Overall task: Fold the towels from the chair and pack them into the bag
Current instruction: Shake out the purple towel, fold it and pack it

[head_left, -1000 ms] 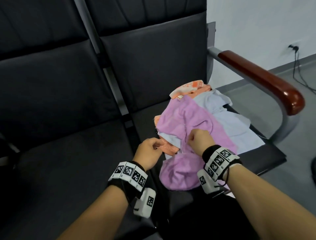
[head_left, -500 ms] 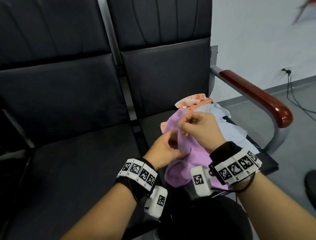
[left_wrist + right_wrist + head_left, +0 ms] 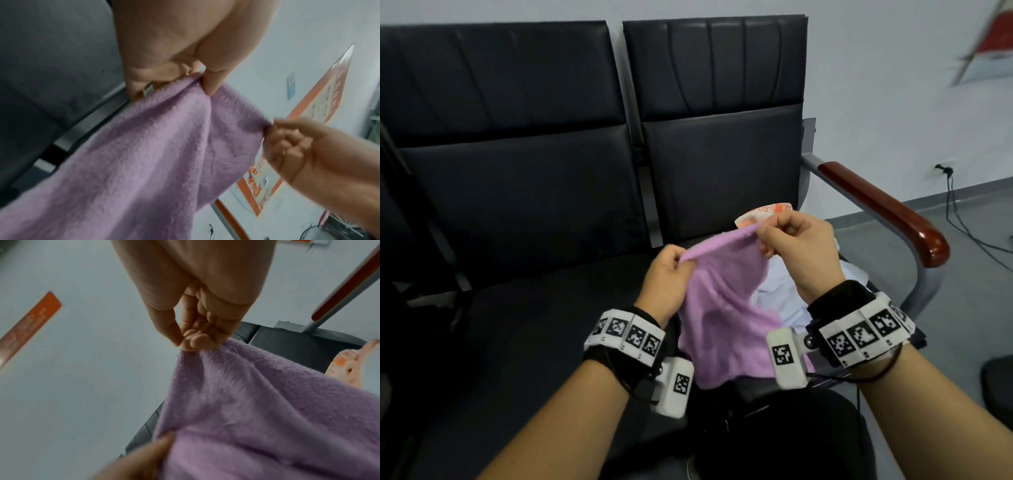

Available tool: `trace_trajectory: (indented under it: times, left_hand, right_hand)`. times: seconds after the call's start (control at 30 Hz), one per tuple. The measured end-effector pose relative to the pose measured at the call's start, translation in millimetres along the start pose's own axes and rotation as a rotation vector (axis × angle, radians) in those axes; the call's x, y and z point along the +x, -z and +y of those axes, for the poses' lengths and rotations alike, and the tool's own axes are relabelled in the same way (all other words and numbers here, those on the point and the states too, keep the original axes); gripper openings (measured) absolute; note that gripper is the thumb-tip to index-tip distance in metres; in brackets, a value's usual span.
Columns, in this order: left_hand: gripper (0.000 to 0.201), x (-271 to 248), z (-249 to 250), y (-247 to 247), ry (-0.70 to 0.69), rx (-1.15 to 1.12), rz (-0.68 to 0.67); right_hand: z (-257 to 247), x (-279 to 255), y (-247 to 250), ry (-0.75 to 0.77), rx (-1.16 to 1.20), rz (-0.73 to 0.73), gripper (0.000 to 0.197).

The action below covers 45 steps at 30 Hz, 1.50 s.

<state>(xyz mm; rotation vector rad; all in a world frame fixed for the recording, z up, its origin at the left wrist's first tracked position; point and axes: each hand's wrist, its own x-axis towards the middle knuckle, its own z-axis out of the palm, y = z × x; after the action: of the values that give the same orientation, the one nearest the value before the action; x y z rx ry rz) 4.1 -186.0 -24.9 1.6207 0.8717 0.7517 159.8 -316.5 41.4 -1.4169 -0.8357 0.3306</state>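
A purple fleece towel hangs in the air above the right chair seat, its top edge stretched between both hands. My left hand pinches the left end of that edge, thumb against fingers. My right hand pinches the right end, slightly higher. The purple towel drapes down toward my lap. Behind it on the seat lie a pale blue-white towel and an orange patterned towel, mostly hidden. The bag is not in view.
Two black padded chairs stand joined side by side. A grey metal armrest with a red-brown wooden top borders the right seat. A cable runs from a wall socket along the grey floor at the right.
Both hands took hold of the purple towel on the seat and lifted it, then moved apart, so its top edge now spans between them above the pile.
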Motion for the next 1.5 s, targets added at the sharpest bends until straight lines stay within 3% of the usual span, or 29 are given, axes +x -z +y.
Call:
trace_trajectory:
  times: [0.13, 0.23, 0.3, 0.4, 0.47, 0.53, 0.63, 0.7, 1.0, 1.13, 1.23, 1.5]
  left_hand:
    - [0.005, -6, 43, 42, -0.114, -0.047, 0.019]
    - [0.004, -16, 74, 71, -0.198, 0.012, -0.074]
    - [0.004, -26, 92, 89, -0.280, 0.105, -0.183]
    - [0.024, -46, 110, 112, -0.404, 0.260, -0.368]
    - [0.034, -59, 112, 129, -0.437, 0.363, -0.424]
    - [0.039, -71, 107, 148, -0.449, 0.454, -0.403]
    - [0.038, -90, 89, 179, -0.457, 0.534, -0.324]
    - [0.038, -104, 74, 199, -0.428, 0.550, -0.273]
    - [0.035, -157, 12, 272, -0.308, 0.509, -0.242]
    - [0.035, -169, -11, 296, -0.177, 0.562, -0.204]
    - [0.041, -173, -23, 304, -0.060, 0.538, -0.273]
    - [0.019, -172, -43, 299, -0.020, 0.283, -0.316]
  right_hand:
    - [-3, -12, -13, -0.012, -0.114, -0.126, 0.012]
    - [-14, -22, -30, 0.025, -0.195, -0.193, 0.014]
    - [-27, -27, -42, 0.102, -0.213, -0.237, 0.028]
    - [-50, -33, -65, 0.187, -0.207, -0.481, 0.052]
    - [-59, -38, -85, 0.154, -0.157, -0.667, 0.053]
    - [-61, -46, -106, 0.052, -0.074, -0.763, 0.045]
    - [-52, -66, -139, 0.029, -0.157, -0.828, 0.017]
    - [-44, -86, -164, 0.026, -0.194, -0.872, 0.022]
    - [-18, -161, -251, 0.064, -0.179, -0.932, 0.018]
    - [-9, -172, -265, 0.159, -0.277, -0.806, 0.032]
    - [-6, -176, -269, 0.169, -0.310, -0.716, 0.028]
    - [-3, -176, -260, 0.145, -0.467, -0.577, 0.014]
